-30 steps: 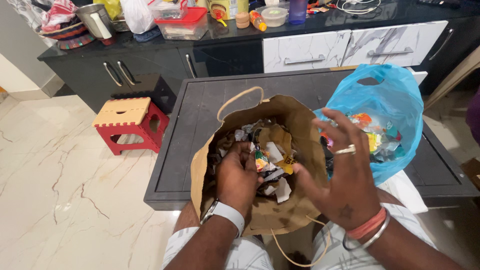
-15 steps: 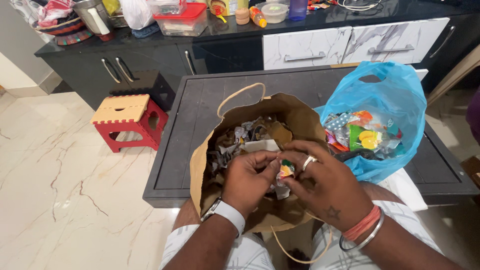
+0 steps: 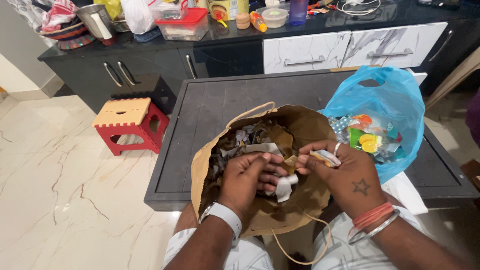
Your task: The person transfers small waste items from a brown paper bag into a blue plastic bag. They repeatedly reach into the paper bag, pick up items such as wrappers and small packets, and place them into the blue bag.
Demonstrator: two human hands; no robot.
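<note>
Two bags stand on the dark worktop (image 3: 210, 107) in front of the seated person: one brown paper bag (image 3: 300, 125) with rope handles, its mouth open toward the camera, and one blue plastic bag (image 3: 395, 95) just to its right, touching it. Both hands are inside the mouth of the paper bag. The left hand (image 3: 245, 182), with a white watch strap on its wrist, lies palm-down with its fingers curled over the heap of torn paper and wrapper scraps (image 3: 250, 142); whether it actually grips any piece cannot be told. The right hand (image 3: 345, 175), with one ring and two bangles at the wrist, is closed around a small pale wrapper (image 3: 325, 157) pinched between thumb and fingers, close to the left hand's fingertips. One white scrap (image 3: 284, 186) lies just below and between the two hands. The blue bag holds a loose pile of bright wrappers (image 3: 365, 137), too jumbled to count. One red folding stool (image 3: 129, 124) with a cream top stands on the marble floor (image 3: 65, 190), well apart to the left. Behind, a long dark counter (image 3: 150, 42) carries a clear box with a red lid (image 3: 182, 25), one steel cup (image 3: 95, 20) and several small jars.
</note>
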